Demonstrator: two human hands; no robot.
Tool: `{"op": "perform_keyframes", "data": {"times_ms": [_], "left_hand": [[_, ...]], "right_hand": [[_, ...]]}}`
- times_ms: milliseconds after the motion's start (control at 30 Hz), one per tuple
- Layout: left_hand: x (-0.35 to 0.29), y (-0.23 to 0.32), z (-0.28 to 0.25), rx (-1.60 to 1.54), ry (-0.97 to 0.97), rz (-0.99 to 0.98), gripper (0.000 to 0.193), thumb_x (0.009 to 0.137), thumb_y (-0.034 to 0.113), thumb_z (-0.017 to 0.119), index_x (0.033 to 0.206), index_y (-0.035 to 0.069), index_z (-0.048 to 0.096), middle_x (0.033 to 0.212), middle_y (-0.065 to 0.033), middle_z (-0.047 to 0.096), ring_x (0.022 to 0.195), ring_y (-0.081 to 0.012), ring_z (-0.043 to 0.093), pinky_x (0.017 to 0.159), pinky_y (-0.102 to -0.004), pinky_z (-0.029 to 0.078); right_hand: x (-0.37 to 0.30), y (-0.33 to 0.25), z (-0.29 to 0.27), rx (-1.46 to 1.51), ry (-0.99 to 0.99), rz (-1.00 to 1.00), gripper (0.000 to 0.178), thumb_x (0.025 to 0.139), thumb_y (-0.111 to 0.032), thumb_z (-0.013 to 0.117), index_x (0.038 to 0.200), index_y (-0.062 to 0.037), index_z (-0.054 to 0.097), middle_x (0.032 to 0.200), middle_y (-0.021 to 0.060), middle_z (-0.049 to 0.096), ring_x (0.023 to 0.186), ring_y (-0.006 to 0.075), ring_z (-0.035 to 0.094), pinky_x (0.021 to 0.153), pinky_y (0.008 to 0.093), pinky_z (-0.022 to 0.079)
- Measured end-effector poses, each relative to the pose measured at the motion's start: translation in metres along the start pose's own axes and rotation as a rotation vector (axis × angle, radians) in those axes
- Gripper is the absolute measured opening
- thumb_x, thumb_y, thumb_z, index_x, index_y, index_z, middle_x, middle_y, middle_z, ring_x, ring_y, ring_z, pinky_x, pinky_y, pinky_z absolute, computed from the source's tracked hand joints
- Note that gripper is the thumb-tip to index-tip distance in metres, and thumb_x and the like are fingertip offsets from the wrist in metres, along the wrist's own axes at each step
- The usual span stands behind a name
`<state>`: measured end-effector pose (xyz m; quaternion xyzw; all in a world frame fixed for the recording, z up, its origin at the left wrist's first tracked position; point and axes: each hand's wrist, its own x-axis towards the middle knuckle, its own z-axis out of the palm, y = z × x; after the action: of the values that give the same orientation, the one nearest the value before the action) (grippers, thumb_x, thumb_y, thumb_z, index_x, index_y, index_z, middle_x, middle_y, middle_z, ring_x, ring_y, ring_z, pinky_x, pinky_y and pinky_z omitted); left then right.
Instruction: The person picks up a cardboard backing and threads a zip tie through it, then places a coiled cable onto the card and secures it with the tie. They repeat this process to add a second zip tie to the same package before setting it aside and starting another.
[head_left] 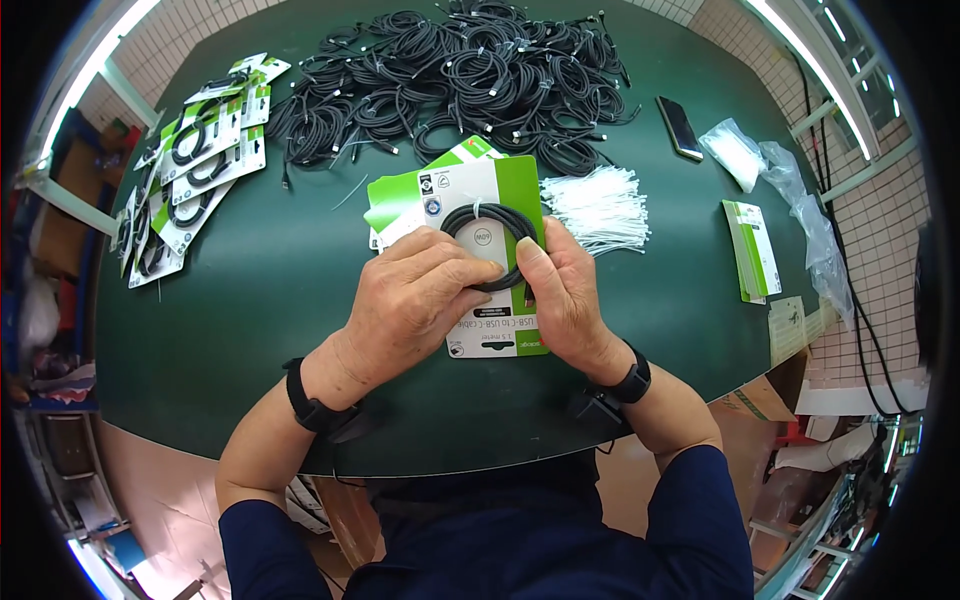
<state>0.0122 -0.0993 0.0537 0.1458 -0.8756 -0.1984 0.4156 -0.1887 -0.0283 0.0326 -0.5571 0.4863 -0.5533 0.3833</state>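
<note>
Head view shows your left hand point(415, 300) pressing a round coil of matte black cable point(490, 245) onto a flat, glossy white-and-green card point(500, 190), your fingers bent over the coil's lower edge. Your right hand point(560, 290) pinches the card's right edge, thumb on the coil. Both lie mid tabletop point(280, 290), a smooth dark green surface. Just right sits a bristly bundle of thin white ties point(600, 205); behind, a tangled heap of black cables point(470, 75).
</note>
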Motion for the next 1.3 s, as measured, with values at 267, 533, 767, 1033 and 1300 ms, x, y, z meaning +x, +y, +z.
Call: {"op": "perform_keyframes", "data": {"times_ms": [267,533,767,1033,1300], "left_hand": [[-0.003,-0.011,-0.005,-0.020,0.021,0.070,0.037,0.072,0.003,0.089,0.105,0.006,0.074,0.097,-0.0066,0.073,0.087,-0.0271,0.070,0.073,-0.0368,0.058],[0.003,0.003,-0.012,-0.531,0.521,-0.541,0.030,0.096,0.009,0.079,0.122,0.000,0.069,0.112,-0.0080,0.073,0.090,-0.0141,0.069,0.074,-0.0304,0.057],[-0.013,0.001,-0.002,-0.832,0.080,-0.743,0.031,0.104,0.019,0.071,0.125,-0.003,0.068,0.109,-0.0069,0.074,0.089,-0.0086,0.066,0.075,-0.0259,0.055],[-0.005,0.002,-0.001,-0.743,0.004,-0.742,0.028,0.103,0.019,0.072,0.121,-0.003,0.071,0.100,-0.0041,0.075,0.085,-0.0080,0.065,0.076,-0.0255,0.055],[-0.015,0.012,-0.013,-0.713,-0.124,-0.841,0.024,0.101,0.012,0.069,0.119,-0.004,0.071,0.098,-0.0031,0.075,0.085,-0.0082,0.066,0.077,-0.0269,0.056]], "right_hand": [[0.002,-0.008,0.000,-0.044,-0.017,0.051,0.036,0.115,-0.024,0.048,0.135,0.0035,0.058,0.114,0.0048,0.070,0.098,0.0063,0.062,0.085,0.0241,0.053],[0.008,0.000,-0.013,0.142,0.035,0.030,0.041,0.115,-0.031,0.051,0.138,0.0026,0.059,0.118,0.0059,0.071,0.103,0.0082,0.064,0.090,0.0253,0.054],[0.002,-0.010,-0.010,0.116,-0.054,0.032,0.042,0.114,-0.032,0.054,0.138,0.0021,0.060,0.118,0.0056,0.071,0.104,0.0086,0.064,0.091,0.0259,0.054],[0.022,-0.011,-0.032,0.097,-0.120,0.075,0.037,0.113,-0.029,0.056,0.127,0.0027,0.069,0.105,0.0022,0.073,0.094,0.0071,0.062,0.084,0.0250,0.052],[0.013,-0.019,-0.020,0.007,-0.076,0.100,0.030,0.110,-0.020,0.055,0.115,0.0043,0.073,0.094,0.0007,0.071,0.084,0.0053,0.059,0.071,0.0268,0.048]]}}
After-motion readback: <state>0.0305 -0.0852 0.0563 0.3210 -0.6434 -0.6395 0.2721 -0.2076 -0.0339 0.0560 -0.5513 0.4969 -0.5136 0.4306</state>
